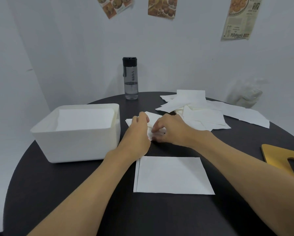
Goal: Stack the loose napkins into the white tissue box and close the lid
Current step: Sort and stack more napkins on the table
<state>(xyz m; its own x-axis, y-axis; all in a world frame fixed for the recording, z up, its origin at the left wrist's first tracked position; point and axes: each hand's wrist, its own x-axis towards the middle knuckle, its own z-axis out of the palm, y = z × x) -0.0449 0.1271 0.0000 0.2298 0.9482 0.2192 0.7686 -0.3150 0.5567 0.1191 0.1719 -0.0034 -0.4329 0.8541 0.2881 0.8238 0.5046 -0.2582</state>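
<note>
So the white tissue box (74, 142) sits open on the dark desk (57, 193) with napkins already inside. Just right of the box, the left hand (139, 124) and right hand (170, 128) both have fingers curled, pinching one napkin (154, 116). The loose pile (195, 108) lies further right of the box.
</note>
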